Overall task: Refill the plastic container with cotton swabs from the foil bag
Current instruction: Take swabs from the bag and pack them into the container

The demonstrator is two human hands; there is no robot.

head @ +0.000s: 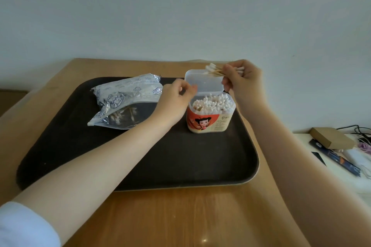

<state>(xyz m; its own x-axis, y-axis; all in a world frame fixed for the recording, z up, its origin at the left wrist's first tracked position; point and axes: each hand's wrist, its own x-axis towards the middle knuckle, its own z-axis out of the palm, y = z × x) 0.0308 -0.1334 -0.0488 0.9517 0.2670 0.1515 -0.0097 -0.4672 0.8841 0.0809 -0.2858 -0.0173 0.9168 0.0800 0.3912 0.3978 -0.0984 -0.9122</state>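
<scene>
A plastic container (208, 123) with an orange cartoon label stands on the dark tray (180, 162), its clear hinged lid (204, 83) standing upright behind it. It is packed with upright cotton swabs (213, 104). My right hand (243, 82) pinches a small bundle of cotton swabs (213, 70) held level above the lid. My left hand (176, 98) hovers beside the container's left rim with fingers loosely curled, holding nothing. The silver foil bag (124, 98) lies on the tray's left, its mouth facing me, with some swabs visible inside.
The tray sits on a wooden table (180, 216) against a pale wall. To the right, a white surface (361, 186) holds a cardboard box (331, 138), cables and flat packets.
</scene>
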